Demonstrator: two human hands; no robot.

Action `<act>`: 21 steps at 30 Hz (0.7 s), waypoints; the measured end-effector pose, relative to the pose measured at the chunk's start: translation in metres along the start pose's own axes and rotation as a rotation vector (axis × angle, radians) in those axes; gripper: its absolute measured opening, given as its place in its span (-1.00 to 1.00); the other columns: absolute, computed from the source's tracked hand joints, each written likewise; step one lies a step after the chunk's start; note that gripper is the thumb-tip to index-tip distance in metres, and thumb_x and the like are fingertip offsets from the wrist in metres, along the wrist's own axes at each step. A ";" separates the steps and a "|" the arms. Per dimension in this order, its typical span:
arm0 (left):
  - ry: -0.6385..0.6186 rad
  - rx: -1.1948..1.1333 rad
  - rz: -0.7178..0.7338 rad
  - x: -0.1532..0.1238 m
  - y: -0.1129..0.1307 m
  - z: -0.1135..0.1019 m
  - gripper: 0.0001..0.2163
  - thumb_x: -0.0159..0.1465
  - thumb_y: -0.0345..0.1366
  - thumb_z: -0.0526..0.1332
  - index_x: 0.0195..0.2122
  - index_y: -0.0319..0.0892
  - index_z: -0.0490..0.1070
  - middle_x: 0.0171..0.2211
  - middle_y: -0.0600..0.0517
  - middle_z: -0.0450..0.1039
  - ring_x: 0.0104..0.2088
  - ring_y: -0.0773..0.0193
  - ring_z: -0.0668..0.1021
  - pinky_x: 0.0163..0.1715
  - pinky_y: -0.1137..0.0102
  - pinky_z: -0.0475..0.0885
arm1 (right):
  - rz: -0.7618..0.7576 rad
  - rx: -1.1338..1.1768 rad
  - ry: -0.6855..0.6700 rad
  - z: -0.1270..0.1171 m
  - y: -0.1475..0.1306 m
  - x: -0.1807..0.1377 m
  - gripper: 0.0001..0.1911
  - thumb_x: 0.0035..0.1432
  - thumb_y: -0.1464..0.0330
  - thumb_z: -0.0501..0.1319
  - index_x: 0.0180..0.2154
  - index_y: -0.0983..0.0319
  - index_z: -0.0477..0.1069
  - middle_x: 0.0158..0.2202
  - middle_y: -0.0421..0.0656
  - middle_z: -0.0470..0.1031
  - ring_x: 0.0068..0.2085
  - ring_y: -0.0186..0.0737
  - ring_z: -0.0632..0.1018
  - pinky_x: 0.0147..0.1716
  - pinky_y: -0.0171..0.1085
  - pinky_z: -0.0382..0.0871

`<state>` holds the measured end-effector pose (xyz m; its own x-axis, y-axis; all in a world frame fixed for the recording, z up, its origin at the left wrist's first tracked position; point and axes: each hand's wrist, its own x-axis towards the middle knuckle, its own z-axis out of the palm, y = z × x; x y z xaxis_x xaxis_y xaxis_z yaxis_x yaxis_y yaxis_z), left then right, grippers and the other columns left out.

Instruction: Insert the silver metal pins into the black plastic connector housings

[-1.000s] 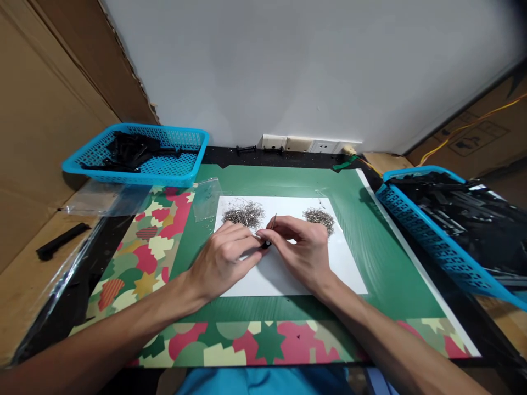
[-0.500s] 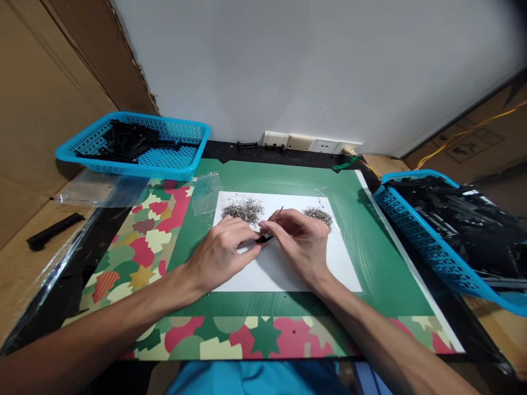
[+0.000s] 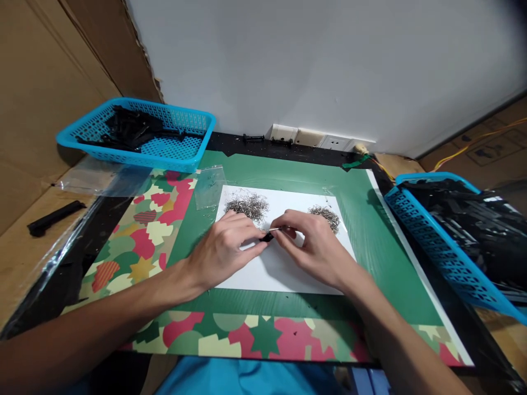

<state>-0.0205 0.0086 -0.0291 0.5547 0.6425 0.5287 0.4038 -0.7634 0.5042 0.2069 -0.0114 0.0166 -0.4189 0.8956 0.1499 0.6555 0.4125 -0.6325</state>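
Observation:
Between thumb and fingers, my left hand [image 3: 230, 241] pinches a small black plastic part [image 3: 267, 237], most of it hidden by the fingers. My right hand [image 3: 308, 238] is closed on a thin metal pin-like piece [image 3: 280, 228], whose tip meets or nearly meets the black part. Both hands are above a white sheet of paper [image 3: 255, 274]. Behind the left hand lies a pile of small metal pieces [image 3: 249, 207], thin like pins or springs. A smaller pile of similar metal pieces [image 3: 325, 216] lies beyond the right hand.
A blue basket [image 3: 164, 159] with black parts stands at the back left. Another blue basket [image 3: 448, 263], heaped with black parts, is at the right. A green mat [image 3: 379, 274], a clear plastic bag [image 3: 209, 186] and a long black part [image 3: 55, 218] also lie here. Wall sockets [image 3: 335, 143] line the back.
The thin metal piece in my right hand has gone from steeply upright to nearly level, pointing at the black part. The view has shifted slightly.

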 end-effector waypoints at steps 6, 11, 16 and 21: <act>-0.017 0.013 0.020 -0.001 -0.001 0.000 -0.94 0.41 -0.36 0.35 -0.19 -0.21 0.62 -0.33 -0.01 0.63 -0.30 0.19 0.59 -0.18 0.23 0.44 | 0.024 0.044 -0.042 0.003 -0.002 0.000 -0.83 0.34 0.45 0.21 -0.22 0.22 0.61 -0.37 -0.21 0.56 -0.40 -0.34 0.46 -0.35 -0.29 0.31; -0.025 0.004 0.021 -0.002 -0.002 0.001 -0.92 0.43 -0.36 0.32 -0.14 -0.18 0.62 -0.31 -0.01 0.64 -0.27 0.18 0.61 -0.19 0.23 0.43 | 0.046 0.111 -0.031 0.004 -0.003 0.000 -0.81 0.28 0.47 0.22 -0.26 0.24 0.63 -0.40 -0.20 0.58 -0.43 -0.34 0.45 -0.40 -0.30 0.30; -0.011 -0.004 0.014 -0.002 -0.002 0.001 -0.93 0.42 -0.34 0.34 -0.18 -0.17 0.63 -0.32 -0.01 0.65 -0.30 0.19 0.61 -0.22 0.23 0.44 | 0.072 0.186 -0.031 0.005 -0.001 0.000 -0.77 0.26 0.47 0.20 -0.28 0.24 0.67 -0.41 -0.19 0.56 -0.44 -0.34 0.43 -0.43 -0.29 0.26; -0.014 -0.020 -0.001 -0.001 -0.002 0.001 -0.95 0.40 -0.36 0.36 -0.17 -0.20 0.63 -0.34 0.01 0.63 -0.31 0.19 0.59 -0.22 0.25 0.42 | 0.070 0.206 -0.011 0.008 0.002 0.000 -0.77 0.24 0.47 0.22 -0.39 0.25 0.66 -0.52 -0.23 0.42 -0.49 -0.37 0.32 -0.49 -0.26 0.13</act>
<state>-0.0211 0.0092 -0.0312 0.5645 0.6420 0.5188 0.3894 -0.7613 0.5184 0.2035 -0.0122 0.0089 -0.3844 0.9185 0.0921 0.5416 0.3052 -0.7833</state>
